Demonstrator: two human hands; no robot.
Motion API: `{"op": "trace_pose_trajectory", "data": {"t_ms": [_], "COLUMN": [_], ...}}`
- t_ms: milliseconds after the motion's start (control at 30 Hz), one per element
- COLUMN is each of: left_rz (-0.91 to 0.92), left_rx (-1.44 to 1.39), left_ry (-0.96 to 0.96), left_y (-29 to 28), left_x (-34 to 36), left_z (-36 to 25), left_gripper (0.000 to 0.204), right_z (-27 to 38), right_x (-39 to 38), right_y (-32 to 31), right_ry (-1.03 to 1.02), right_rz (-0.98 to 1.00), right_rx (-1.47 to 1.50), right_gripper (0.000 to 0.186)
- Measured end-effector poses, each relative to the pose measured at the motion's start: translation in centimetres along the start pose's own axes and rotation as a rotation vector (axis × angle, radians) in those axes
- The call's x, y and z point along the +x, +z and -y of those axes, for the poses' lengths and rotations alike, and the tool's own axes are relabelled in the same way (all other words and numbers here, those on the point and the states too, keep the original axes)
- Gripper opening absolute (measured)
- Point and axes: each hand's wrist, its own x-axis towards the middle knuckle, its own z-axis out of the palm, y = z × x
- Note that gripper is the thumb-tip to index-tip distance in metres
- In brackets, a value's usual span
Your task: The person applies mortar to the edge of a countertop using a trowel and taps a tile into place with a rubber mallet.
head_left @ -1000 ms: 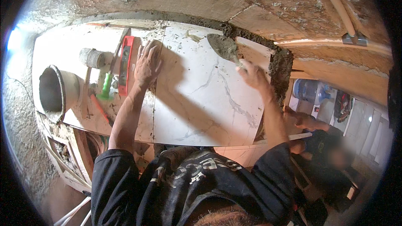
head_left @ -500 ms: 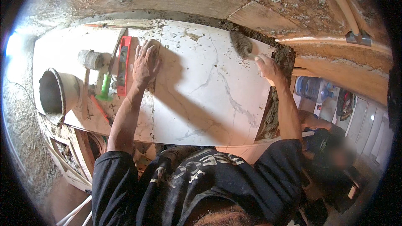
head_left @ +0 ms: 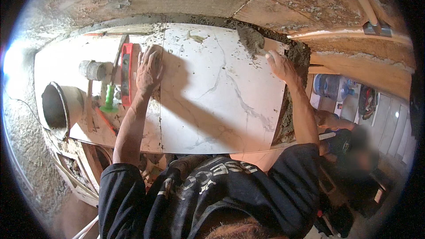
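My right hand (head_left: 281,65) is closed round the handle of a trowel (head_left: 252,40). Its mortar-coated blade lies over the far right part of a white, grey-veined tile (head_left: 208,119), close to the strip of wet mortar along the wall. My left hand (head_left: 149,70) lies on the white surface just left of the tile seam, fingers stretched out and pointing away from me. A dark patch shows by its thumb; I cannot tell what it is. Left of that hand is a red spirit level (head_left: 127,75), with a green-handled tool (head_left: 109,99) beside it.
Grey mortar (head_left: 297,62) fills the gap at the tile's right edge. At left are a grey cylinder (head_left: 92,70), a mortar-crusted bucket (head_left: 64,108) on its side and a red-handled tool (head_left: 106,123). A person (head_left: 354,150) is at lower right, near large water bottles (head_left: 326,85).
The trowel blade and my right hand have shifted slightly left. My left hand stays at nearly the same place beside the seam, and the view has tilted a little.
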Motion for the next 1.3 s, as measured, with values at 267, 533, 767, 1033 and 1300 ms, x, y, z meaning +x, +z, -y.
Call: {"op": "trace_pose_trajectory", "data": {"t_ms": [267, 533, 767, 1033, 1300], "left_rz": [-0.006, 0.045, 0.044, 0.061, 0.078], "left_rx": [-0.028, 0.015, -0.023, -0.056, -0.088], "left_ry": [-0.001, -0.021, -0.023, -0.010, -0.003], "left_y": [-0.5, 0.0, -0.5, -0.4, -0.4], "left_x": [0.0, -0.1, 0.0, -0.1, -0.2], "left_z": [-0.3, 0.3, 0.3, 0.3, 0.7], "left_gripper": [0.048, 0.049, 0.052, 0.055, 0.056], "right_z": [-10.0, -8.5, 1.2, 14.4, 22.8], "right_x": [-0.1, -4.5, 0.4, 6.1, 9.5], "right_y": [-0.9, 6.3, 7.0, 11.8, 16.1], "right_ry": [0.008, 0.281, 0.633, 0.661, 0.581], "right_rz": [-0.112, -0.418, -0.392, -0.388, -0.465], "right_rx": [-0.081, 0.324, 1.039, 1.122, 1.205], "right_gripper": [0.042, 0.047, 0.037, 0.036, 0.038]}}
